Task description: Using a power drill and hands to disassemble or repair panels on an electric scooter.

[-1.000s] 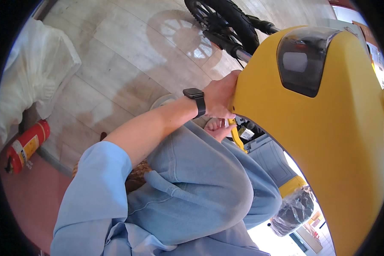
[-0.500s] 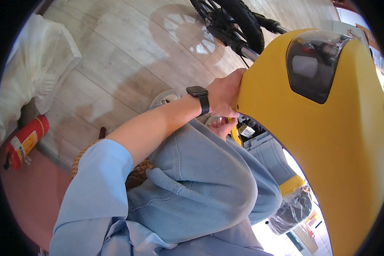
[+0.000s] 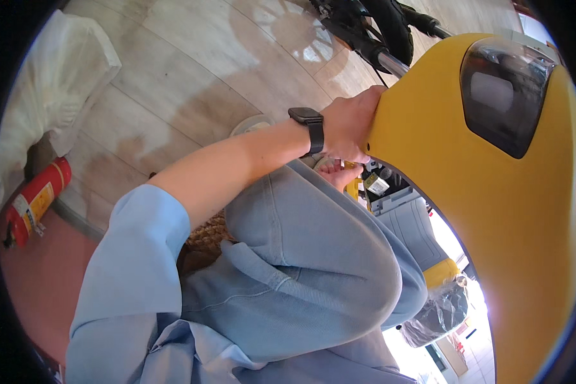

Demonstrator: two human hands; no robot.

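A large curved yellow panel [image 3: 429,121] with a dark tinted window [image 3: 504,96] fills the right side, like the front fairing of a motorbike or scooter. My left hand [image 3: 351,125], a black watch on its wrist, is closed over the panel's left edge, its fingertips hidden behind it. Just below, partly covered by the left hand and my knee, is my right hand [image 3: 337,174]. Its fingers are bent together beside a narrow yellow part [image 3: 352,187]; what they pinch is hidden. Next to it shows a small white-labelled component [image 3: 376,185] among dark parts.
A black tyre [image 3: 390,32] and metal fork tube [image 3: 392,64] stand beyond the panel. A red fire extinguisher [image 3: 38,201] lies tilted at left, under a whitish cover [image 3: 64,83]. Beneath the panel are a grey part [image 3: 409,227] and a plastic-wrapped dark object [image 3: 438,317].
The panel, wheel and both hands sit slightly farther right and higher in the picture, as the view has shifted. Both hands keep nearly the same pose.
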